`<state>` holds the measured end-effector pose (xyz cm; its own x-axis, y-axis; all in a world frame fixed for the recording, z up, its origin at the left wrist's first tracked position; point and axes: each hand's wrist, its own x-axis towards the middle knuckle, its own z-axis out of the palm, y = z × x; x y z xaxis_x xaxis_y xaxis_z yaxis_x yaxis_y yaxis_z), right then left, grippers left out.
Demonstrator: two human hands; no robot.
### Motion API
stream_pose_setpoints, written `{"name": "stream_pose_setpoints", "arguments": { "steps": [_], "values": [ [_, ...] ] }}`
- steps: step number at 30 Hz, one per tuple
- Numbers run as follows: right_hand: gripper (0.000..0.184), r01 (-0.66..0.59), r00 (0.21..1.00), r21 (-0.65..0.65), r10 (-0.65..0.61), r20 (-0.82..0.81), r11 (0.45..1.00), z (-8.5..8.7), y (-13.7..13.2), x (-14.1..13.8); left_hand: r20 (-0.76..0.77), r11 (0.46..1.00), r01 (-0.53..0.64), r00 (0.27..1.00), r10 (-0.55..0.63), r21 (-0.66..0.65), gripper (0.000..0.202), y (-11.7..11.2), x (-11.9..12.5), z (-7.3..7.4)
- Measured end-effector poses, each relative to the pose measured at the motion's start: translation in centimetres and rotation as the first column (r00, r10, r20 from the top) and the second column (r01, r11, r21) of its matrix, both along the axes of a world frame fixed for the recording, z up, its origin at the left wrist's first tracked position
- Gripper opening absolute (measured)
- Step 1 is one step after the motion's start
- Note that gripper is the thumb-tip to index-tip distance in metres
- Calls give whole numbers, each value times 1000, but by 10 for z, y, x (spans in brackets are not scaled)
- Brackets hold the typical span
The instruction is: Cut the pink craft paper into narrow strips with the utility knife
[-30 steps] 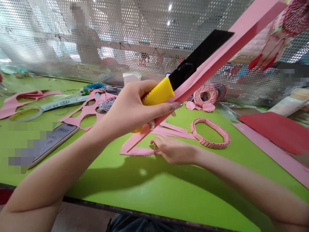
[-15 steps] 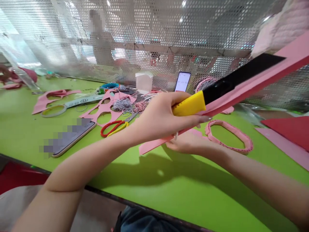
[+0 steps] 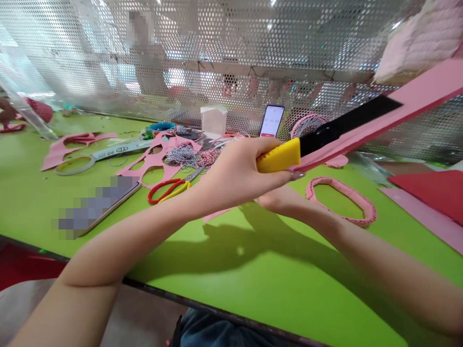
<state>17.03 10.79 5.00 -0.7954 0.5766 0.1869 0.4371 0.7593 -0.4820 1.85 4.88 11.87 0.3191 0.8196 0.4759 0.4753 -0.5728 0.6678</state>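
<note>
My left hand [image 3: 242, 166] is closed on a long, flat yellow-and-black tool [image 3: 278, 156], whose exact kind I cannot make out. The tool's black part [image 3: 352, 120] points to the upper right, lying along a long pink strip [image 3: 423, 89]. That strip runs out of view at the right, and its other end [image 3: 216, 214] shows below my left wrist. Lower and behind, my right hand [image 3: 275, 198] grips the strip, its fingers mostly hidden by the left hand. A pink band [image 3: 369, 212] curved into a loop lies to the right of my hands.
Red-and-yellow-handled scissors [image 3: 168, 190] lie left of my hands, beside cut pink sheets [image 3: 139, 168] and cord bundles [image 3: 181, 154]. A phone [image 3: 104, 207] rests near the front edge; another phone [image 3: 272, 120] stands upright against the perforated screen [image 3: 217, 43]. Red sheets [image 3: 430, 195] lie at right.
The tool has shifted slightly left and down, with its black end lower. The strip's lower end has moved left and up, and my right hand is more hidden behind the left.
</note>
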Motion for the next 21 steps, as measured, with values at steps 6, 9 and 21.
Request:
{"name": "stream_pose_setpoints", "arguments": {
  "steps": [6, 9, 21],
  "values": [
    [31, -128, 932, -586, -105, -348, 800, 0, -43, 25, -49, 994, -32, 998, 28, -101, 22, 8, 1, -8],
    [36, -242, 863, -703, -183, -471, 669, 0, -57, 26, 34, 959, 41, 999, -33, -280, 24, 10, 5, -11],
    [35, -194, 755, -737, -382, -533, 648, -19, -56, 30, 146, 839, 112, 988, -39, -533, 15, 13, 11, -17]
  ]
}}
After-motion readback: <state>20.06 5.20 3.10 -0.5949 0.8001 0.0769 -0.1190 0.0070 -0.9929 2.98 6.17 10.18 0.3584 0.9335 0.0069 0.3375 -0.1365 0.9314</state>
